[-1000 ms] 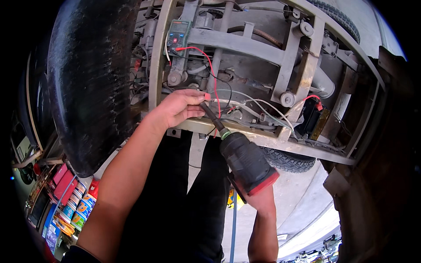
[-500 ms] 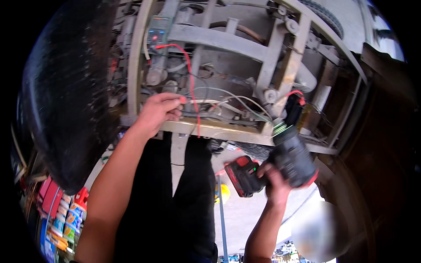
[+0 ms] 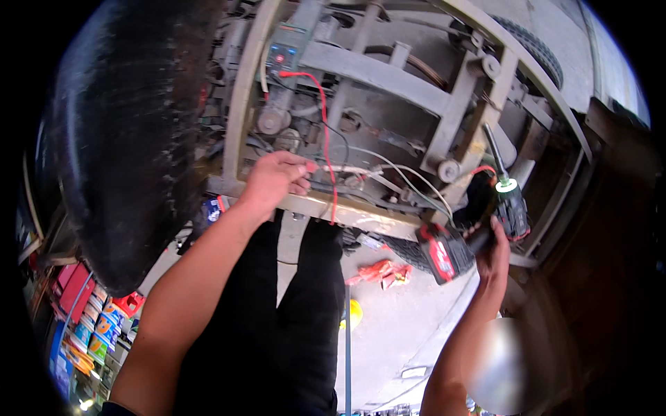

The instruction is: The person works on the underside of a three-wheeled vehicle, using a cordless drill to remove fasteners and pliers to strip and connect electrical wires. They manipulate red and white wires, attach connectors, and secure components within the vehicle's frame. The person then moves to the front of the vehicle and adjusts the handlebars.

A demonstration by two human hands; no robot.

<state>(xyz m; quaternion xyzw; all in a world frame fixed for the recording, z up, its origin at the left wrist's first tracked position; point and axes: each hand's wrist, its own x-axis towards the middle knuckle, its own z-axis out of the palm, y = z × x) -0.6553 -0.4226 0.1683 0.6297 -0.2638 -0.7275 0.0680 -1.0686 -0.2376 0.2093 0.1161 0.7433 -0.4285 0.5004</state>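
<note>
A pale grey floor point(image 3: 388, 333) spreads below (light whitens its lower part), with colourful containers point(image 3: 105, 327) crowded at lower left.

Black and red mark a cordless power driver point(image 3: 513, 215), its ring point(image 3: 507, 186) pale green; a coral-red end piece point(image 3: 311, 167) and brighter red test lead point(image 3: 324, 111) contrast with the tan metal frame point(image 3: 244, 104).
</note>
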